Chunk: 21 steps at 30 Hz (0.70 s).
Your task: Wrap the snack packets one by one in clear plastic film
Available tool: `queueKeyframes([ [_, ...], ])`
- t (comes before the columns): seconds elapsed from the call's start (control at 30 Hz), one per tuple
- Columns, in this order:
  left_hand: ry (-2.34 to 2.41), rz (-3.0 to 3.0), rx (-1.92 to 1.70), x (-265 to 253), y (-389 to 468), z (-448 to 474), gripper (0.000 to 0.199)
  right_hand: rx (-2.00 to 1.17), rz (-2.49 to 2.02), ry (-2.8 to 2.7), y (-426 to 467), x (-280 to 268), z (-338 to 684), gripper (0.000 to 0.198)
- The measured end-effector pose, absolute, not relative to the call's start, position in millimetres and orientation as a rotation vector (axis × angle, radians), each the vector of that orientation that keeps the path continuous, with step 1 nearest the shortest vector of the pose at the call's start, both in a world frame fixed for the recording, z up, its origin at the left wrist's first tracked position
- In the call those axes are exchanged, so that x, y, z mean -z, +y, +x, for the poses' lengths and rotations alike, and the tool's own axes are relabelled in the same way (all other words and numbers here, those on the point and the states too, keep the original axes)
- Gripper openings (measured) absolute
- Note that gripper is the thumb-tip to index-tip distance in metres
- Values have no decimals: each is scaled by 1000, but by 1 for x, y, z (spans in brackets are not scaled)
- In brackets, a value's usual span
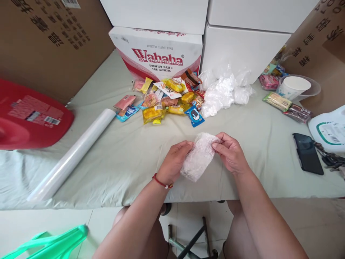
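Observation:
Between my two hands is a crinkled clear plastic bag (198,158), held just above the cloth near the front edge. My left hand (175,158) pinches its left side between thumb and fingers. At the upper right corner, my right hand (230,151) grips the bag the same way. Beyond the hands lies a heap of wrapped snacks (172,97), with a blue cookie packet (195,116) at its near side. A pile of crumpled clear plastic bags (221,93) sits right of the heap.
A clear plastic roll (72,154) lies diagonally at left, near a red jug (32,111). A Wahaha carton (161,54) and white boxes (242,43) stand behind. At right are a paper cup (292,88), more snacks (277,101), a phone (307,153), keys (332,158) and a white bottle (331,129).

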<state>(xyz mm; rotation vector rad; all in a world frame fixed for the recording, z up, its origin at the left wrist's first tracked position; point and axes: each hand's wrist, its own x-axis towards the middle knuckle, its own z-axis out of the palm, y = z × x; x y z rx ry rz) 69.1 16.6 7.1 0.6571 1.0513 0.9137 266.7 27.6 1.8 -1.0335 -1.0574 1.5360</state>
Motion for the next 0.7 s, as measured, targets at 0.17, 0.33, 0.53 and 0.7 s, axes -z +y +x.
queueKeyframes([
  [0.17, 1002, 653, -868, -4, 13, 74, 40, -1455, -1084, -1102, 32, 6, 264, 21],
  [0.33, 1383, 1103, -1180, 6, 16, 74, 19, -1076, -1318, -1112, 33, 13, 257, 31],
  [0.53, 1697, 2076, -1196, 14, 6, 83, 16, -1463, -1116, -1155, 18, 12, 236, 34],
  [0.7, 1647, 2224, -1088, 18, 2, 88, 24, -1474, -1096, -964, 16, 10, 229, 30],
])
